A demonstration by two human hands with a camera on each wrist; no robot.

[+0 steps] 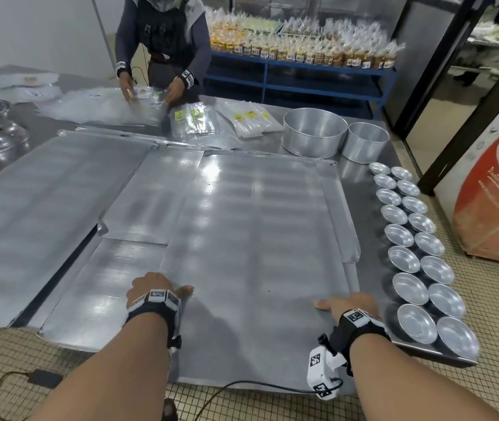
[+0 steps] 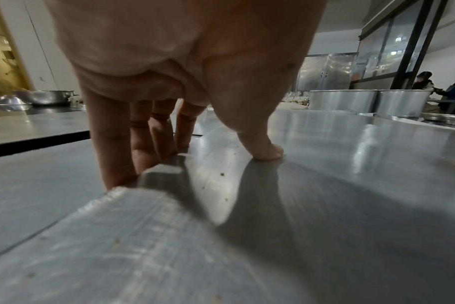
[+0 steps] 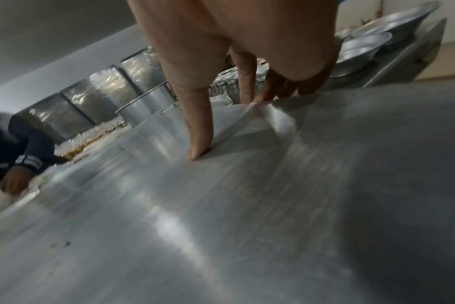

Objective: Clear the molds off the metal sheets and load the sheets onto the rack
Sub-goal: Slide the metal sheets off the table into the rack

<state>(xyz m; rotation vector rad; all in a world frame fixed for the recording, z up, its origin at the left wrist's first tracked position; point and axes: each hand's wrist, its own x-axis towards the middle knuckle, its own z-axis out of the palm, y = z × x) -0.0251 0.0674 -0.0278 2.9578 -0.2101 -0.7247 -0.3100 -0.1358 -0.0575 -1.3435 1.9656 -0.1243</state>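
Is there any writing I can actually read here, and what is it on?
Orange box: red cursive logo and slanted script, too blurred to read.
Yellow labels on the clear bags: too small.
Labels on the packaged goods on the blue shelf: too small.
Wristbands: only square black-and-white code marks, no words.

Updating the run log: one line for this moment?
both hands grip top metal sheet | left hand on left edge | right hand on right edge | molds beside it on table

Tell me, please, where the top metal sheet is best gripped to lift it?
Probably by its two long side edges near the end overhanging the table: the top metal sheet is wide, thin and flat, and the left hand and right hand already pinch there.
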